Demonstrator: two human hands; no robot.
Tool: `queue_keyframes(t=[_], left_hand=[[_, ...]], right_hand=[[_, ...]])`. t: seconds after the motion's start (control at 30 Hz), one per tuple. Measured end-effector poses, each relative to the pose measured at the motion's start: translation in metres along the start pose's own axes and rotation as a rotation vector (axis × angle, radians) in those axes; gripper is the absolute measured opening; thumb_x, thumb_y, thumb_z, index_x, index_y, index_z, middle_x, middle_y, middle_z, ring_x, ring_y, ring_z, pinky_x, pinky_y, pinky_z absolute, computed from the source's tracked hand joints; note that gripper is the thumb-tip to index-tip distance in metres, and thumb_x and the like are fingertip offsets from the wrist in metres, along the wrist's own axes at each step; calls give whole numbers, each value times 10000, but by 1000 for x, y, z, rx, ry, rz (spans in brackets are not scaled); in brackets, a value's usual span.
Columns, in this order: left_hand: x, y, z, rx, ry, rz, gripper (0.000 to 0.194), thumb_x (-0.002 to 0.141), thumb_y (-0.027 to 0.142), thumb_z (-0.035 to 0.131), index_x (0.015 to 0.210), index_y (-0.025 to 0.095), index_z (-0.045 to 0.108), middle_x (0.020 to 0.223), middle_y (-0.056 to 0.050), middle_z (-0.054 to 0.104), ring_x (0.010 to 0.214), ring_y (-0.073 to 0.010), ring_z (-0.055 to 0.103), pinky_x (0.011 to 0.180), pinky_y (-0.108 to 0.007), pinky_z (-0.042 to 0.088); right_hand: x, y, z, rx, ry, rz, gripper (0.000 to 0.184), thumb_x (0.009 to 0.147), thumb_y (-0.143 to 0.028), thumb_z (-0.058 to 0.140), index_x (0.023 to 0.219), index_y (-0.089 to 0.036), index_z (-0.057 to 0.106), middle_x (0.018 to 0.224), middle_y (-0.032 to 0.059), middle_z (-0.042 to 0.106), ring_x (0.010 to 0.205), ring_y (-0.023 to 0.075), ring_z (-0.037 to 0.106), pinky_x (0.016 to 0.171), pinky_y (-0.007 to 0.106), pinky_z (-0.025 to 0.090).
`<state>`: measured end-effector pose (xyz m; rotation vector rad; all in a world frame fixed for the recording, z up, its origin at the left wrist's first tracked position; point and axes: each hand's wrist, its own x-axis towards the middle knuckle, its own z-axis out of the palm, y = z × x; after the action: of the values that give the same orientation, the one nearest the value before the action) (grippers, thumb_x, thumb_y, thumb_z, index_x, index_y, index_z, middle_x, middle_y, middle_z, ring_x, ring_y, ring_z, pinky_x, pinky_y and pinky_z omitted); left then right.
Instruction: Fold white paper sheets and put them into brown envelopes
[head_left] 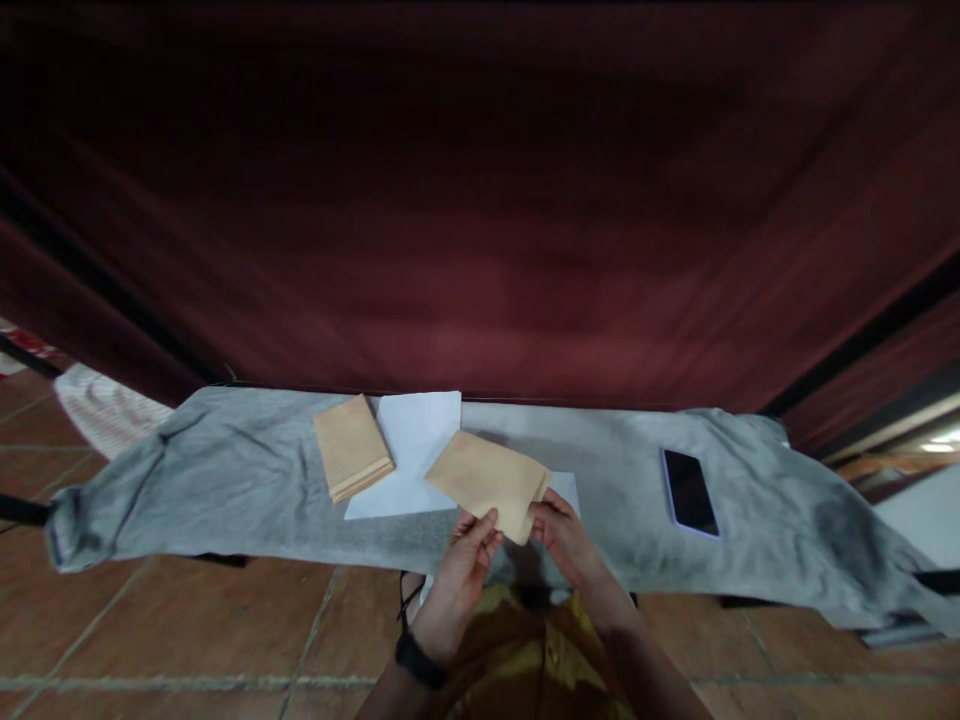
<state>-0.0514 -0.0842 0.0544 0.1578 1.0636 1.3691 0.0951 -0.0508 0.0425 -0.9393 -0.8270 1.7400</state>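
Both my hands hold a brown paper envelope (489, 482) lifted a little above the table. My left hand (466, 557) pinches its near edge with the thumb on top. My right hand (564, 530) grips its right corner, fingers closed on the paper. Under and behind the envelope lies a white sheet of paper (414, 440). A stack of several brown envelopes (351, 446) rests on the sheet's left side. A black band sits on my left wrist.
A grey cloth (225, 470) covers the narrow table. A dark phone (690, 492) lies face up at the right. A deep red curtain (480, 220) hangs right behind the table. Terracotta floor tiles (165, 630) show in front.
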Motion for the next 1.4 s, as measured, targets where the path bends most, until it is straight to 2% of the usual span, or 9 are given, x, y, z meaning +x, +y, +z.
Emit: queue_keyframes(t=[0.1, 0.23, 0.37, 0.43, 0.57, 0.73, 1.0, 1.23, 1.4], left_hand=[[-4, -11, -1, 29, -33, -47, 468, 457, 304, 997, 760, 196, 656, 763, 23, 713, 663, -103, 661, 628, -198, 517], [-19, -36, -9, 411, -215, -83, 362, 729, 500, 826, 825, 182, 682, 763, -50, 719, 686, -173, 692, 622, -265, 536], [-20, -36, -4, 1109, -418, 472, 308, 868, 374, 676, 1132, 217, 693, 1175, -125, 718, 1119, -287, 677, 955, -427, 540], [-9, -23, 6, 1447, -455, 819, 680, 828, 295, 721, 1463, 248, 483, 1572, -148, 440, 1472, -343, 378, 1171, -544, 351], [20, 6, 26, 1883, -498, 1101, 1106, 710, 344, 851, 1606, 239, 212, 1691, -198, 139, 1559, -403, 101, 1218, -659, 133], [32, 15, 29, 1966, -641, 1149, 1112, 731, 524, 802, 1616, 223, 201, 1655, -213, 247, 1546, -414, 152, 1221, -659, 73], [25, 7, 29, 1984, -622, 1146, 1059, 752, 437, 788, 1616, 237, 209, 1543, -196, 425, 1454, -385, 359, 1231, -627, 74], [34, -11, 25, 1981, -610, 1100, 1091, 719, 445, 804, 1615, 243, 215, 1590, -192, 373, 1459, -383, 348, 1229, -603, 110], [28, -19, 24, 1984, -602, 1136, 1047, 723, 445, 834, 1597, 299, 276, 1648, -168, 286, 1487, -401, 304, 1232, -605, 113]], right_hand=[[4, -5, -7, -157, 49, -46, 426, 721, -551, 764, 987, -220, 729, 878, 32, 772, 765, 221, 695, 655, 300, 537], [8, -11, -29, -496, 153, -226, 266, 781, -487, 665, 882, -247, 724, 778, -8, 729, 778, 210, 649, 743, 308, 517], [1, -21, -52, -694, 214, -277, 205, 822, -402, 575, 892, -272, 718, 769, -12, 706, 785, 207, 630, 755, 295, 495], [-4, -25, -58, -657, 172, -281, 237, 826, -427, 570, 912, -261, 715, 835, -2, 721, 830, 214, 638, 787, 307, 504], [-14, -34, -61, -558, 86, -261, 257, 818, -472, 595, 893, -253, 707, 848, -6, 715, 817, 206, 639, 792, 310, 508], [-21, -35, -69, -521, 80, -256, 226, 805, -444, 612, 862, -242, 694, 796, -14, 704, 773, 188, 630, 747, 295, 504], [-16, -27, -91, -610, 277, -202, 214, 771, -430, 600, 764, -222, 649, 682, -20, 670, 643, 155, 586, 594, 244, 464], [-31, -38, -103, -683, 547, -376, 318, 831, -450, 583, 1024, -213, 668, 977, 61, 723, 842, 201, 649, 778, 321, 530], [-46, -47, -97, -596, 378, -240, 345, 857, -500, 590, 1013, -217, 713, 944, 53, 751, 858, 219, 676, 825, 353, 547]])
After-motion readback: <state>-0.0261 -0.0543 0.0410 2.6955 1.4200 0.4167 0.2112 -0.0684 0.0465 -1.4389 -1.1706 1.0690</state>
